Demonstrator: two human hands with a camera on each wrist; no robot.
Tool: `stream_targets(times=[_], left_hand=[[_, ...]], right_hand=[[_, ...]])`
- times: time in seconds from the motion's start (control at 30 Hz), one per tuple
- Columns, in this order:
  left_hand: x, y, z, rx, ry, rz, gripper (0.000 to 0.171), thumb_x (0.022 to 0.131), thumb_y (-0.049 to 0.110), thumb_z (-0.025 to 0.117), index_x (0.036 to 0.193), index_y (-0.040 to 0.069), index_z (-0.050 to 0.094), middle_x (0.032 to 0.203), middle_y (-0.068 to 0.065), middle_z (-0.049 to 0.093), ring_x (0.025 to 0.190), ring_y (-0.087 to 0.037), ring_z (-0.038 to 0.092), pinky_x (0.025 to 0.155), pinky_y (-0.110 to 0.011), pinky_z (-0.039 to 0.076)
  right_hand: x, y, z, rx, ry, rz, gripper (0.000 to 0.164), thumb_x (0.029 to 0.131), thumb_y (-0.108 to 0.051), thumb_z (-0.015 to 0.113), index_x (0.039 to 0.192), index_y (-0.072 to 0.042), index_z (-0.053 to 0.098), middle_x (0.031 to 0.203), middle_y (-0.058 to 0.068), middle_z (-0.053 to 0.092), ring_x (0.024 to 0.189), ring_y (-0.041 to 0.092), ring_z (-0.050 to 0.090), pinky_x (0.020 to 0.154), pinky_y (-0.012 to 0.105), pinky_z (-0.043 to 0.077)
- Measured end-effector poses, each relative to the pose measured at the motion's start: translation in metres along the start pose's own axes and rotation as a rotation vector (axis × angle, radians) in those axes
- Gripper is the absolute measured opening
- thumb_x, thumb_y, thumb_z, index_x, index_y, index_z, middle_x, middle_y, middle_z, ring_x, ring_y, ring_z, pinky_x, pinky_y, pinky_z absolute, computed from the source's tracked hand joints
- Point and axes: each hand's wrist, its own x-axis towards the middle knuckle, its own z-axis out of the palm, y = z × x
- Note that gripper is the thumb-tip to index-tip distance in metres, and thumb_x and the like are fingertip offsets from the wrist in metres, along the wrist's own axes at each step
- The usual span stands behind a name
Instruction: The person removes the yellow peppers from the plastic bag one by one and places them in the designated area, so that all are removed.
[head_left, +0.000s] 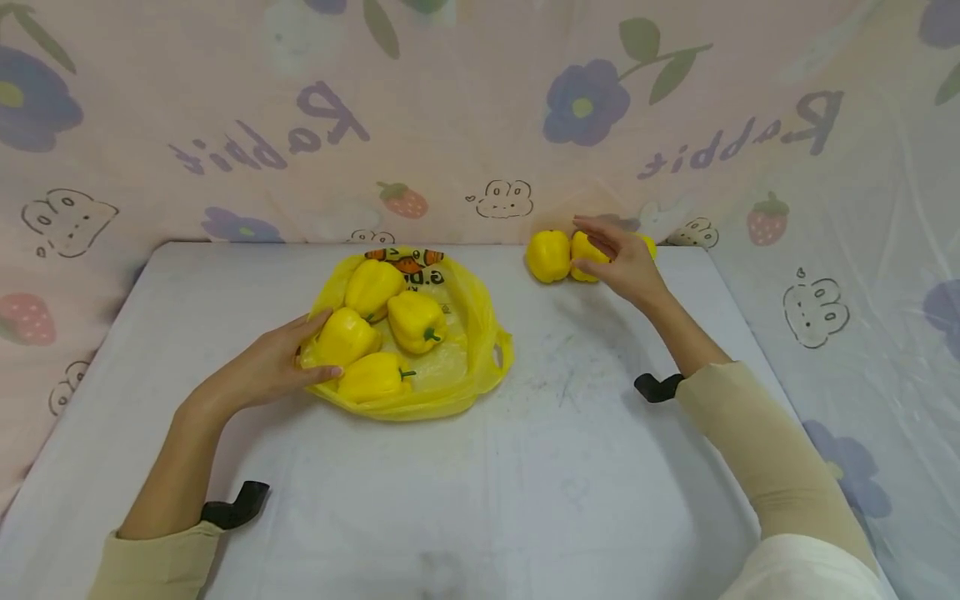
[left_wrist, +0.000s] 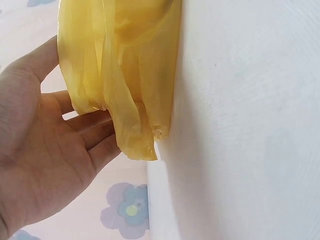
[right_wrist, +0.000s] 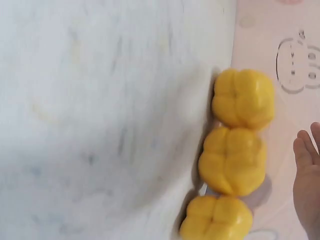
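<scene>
A yellow plastic bag [head_left: 480, 350] lies spread wide on the table, with several yellow bell peppers [head_left: 416, 321] inside. My left hand [head_left: 273, 358] holds the bag's left side, thumb and fingertips over its rim beside the peppers. Folds of the bag [left_wrist: 130, 95] hide those fingertips in the left wrist view. Over at the back right, my right hand [head_left: 618, 258] hovers at a row of three yellow bell peppers [head_left: 548, 256], fingers extended and thumb apart. The right wrist view has this hand [right_wrist: 307, 185] beside the row, apart from the middle pepper [right_wrist: 234, 160], holding nothing.
The white-covered table [head_left: 510, 492] ends at the back against a hanging cloth [head_left: 450, 125] printed with rabbits and flowers. Black curved pieces stick out at the left cuff [head_left: 238, 505] and the right cuff [head_left: 657, 387].
</scene>
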Motion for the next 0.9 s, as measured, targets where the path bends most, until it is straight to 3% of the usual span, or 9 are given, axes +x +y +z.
stream_targets(times=[0.13, 0.37, 0.9], left_hand=[[0.0, -0.001, 0.001, -0.011, -0.004, -0.004, 0.101, 0.086, 0.054, 0.072, 0.157, 0.003, 0.022, 0.159, -0.028, 0.02, 0.145, -0.049, 0.02, 0.114, -0.065, 0.02], [0.0, -0.001, 0.001, -0.013, 0.001, 0.002, 0.101, 0.086, 0.054, 0.072, 0.157, 0.003, 0.022, 0.159, -0.028, 0.02, 0.145, -0.049, 0.02, 0.114, -0.065, 0.02], [0.0, 0.0, 0.002, -0.007, -0.002, -0.01, 0.102, 0.086, 0.055, 0.072, 0.158, 0.004, 0.021, 0.158, -0.03, 0.022, 0.144, -0.05, 0.022, 0.113, -0.066, 0.022]], right_hand=[[-0.001, -0.022, 0.017, -0.005, -0.069, -0.018, 0.057, 0.086, 0.007, 0.072, 0.138, 0.007, 0.051, 0.147, 0.021, 0.048, 0.137, 0.033, 0.044, 0.115, 0.047, 0.033], [0.0, -0.034, 0.04, 0.053, -0.175, -0.093, 0.054, 0.086, 0.009, 0.071, 0.136, 0.01, 0.052, 0.147, 0.023, 0.046, 0.135, 0.037, 0.045, 0.114, 0.051, 0.034], [0.008, -0.048, 0.088, 0.087, -0.33, -0.14, 0.056, 0.087, 0.006, 0.071, 0.14, 0.007, 0.05, 0.148, 0.018, 0.046, 0.136, 0.032, 0.046, 0.113, 0.049, 0.037]])
